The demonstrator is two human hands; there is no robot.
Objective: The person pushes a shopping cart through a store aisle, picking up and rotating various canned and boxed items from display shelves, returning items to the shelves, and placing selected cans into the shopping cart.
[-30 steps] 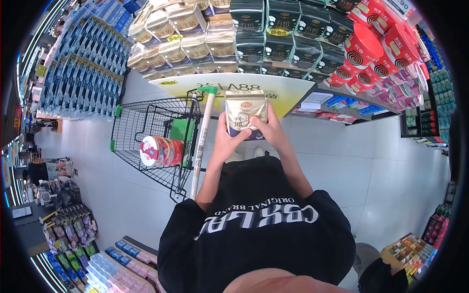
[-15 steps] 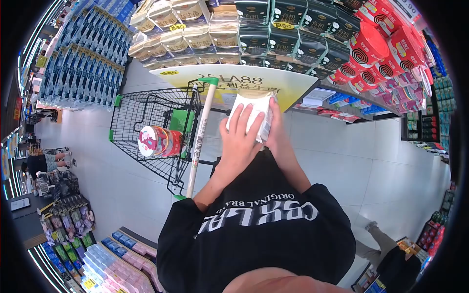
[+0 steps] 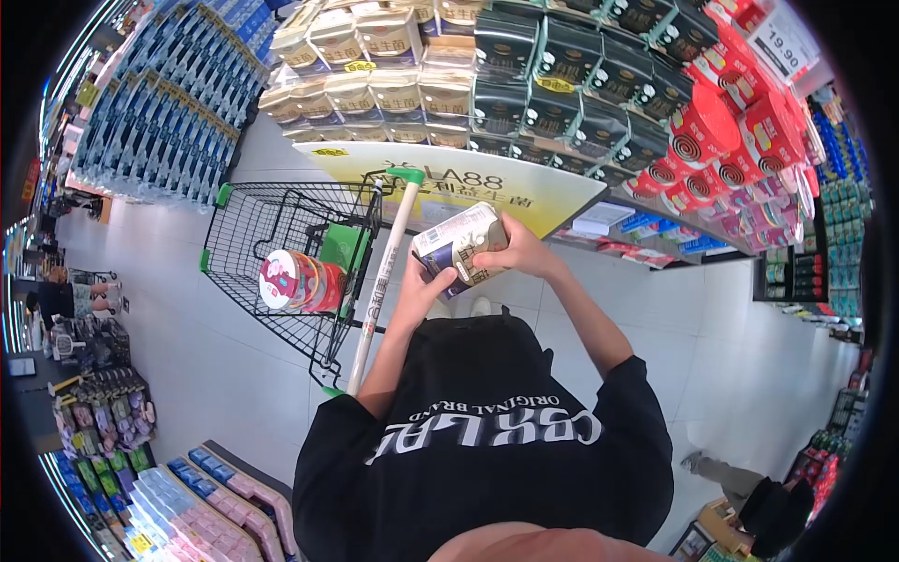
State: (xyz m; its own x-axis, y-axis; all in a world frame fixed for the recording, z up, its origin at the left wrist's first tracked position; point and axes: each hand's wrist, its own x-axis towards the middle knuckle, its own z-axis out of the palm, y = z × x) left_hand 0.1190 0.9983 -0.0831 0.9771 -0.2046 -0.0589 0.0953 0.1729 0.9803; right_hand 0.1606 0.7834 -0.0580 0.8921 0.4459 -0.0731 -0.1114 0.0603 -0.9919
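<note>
A boxy beige-and-purple packet (image 3: pixel 459 248) is held between both my hands in front of my chest, tilted, with a side panel of small print turned up. My left hand (image 3: pixel 423 292) grips its lower left end, thumb on the purple part. Wrapped round the right side, my right hand (image 3: pixel 517 251) has its thumb across the printed front. The fingers beneath the packet are mostly hidden. Just left of my hands stands a shopping cart (image 3: pixel 272 201) with a pale handlebar (image 3: pixel 389 258). Inside it lies a red tub with a pink-and-white end (image 3: pixel 281 281).
Ahead, a display holds similar beige packets (image 3: pixel 356 98) and dark green packets (image 3: pixel 571 70) above a yellow sign (image 3: pixel 552 192). Red packages (image 3: pixel 698 131) fill the shelf at right. Blue packs (image 3: pixel 159 122) are stacked at far left. Another person (image 3: pixel 773 510) is at lower right.
The packet has turned from its white side to its printed beige-and-purple side and come lower and left. My left hand has moved from its top to its lower end; my right thumb now presses its front.
</note>
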